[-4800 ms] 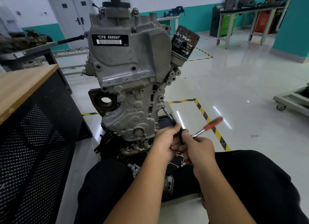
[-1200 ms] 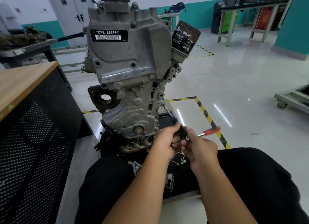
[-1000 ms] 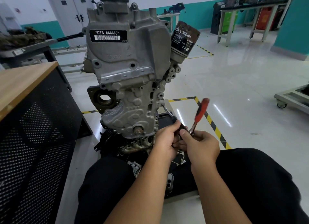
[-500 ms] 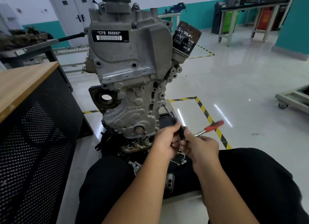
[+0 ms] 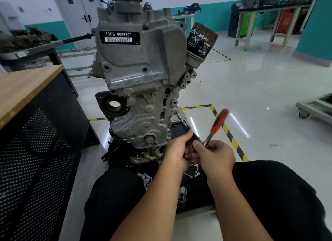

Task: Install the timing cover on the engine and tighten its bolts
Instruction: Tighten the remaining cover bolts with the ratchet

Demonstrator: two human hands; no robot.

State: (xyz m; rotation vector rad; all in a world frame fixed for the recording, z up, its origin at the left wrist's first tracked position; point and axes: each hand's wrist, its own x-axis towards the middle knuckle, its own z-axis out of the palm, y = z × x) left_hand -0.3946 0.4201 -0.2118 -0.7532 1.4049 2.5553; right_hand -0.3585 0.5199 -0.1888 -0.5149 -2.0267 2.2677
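Timing cover (image 5: 143,115) bolted, hands (image 5: 213,156) beside ratchet (image 5: 216,125)

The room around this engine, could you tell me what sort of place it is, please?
Probably an automotive training workshop: an engine stands bare on the floor, yellow-black tape marks its bay, and metal workbenches line the far wall.

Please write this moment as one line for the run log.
step: tightening cover bolt | left hand: holds extension | right hand: grips ratchet | cover: on engine
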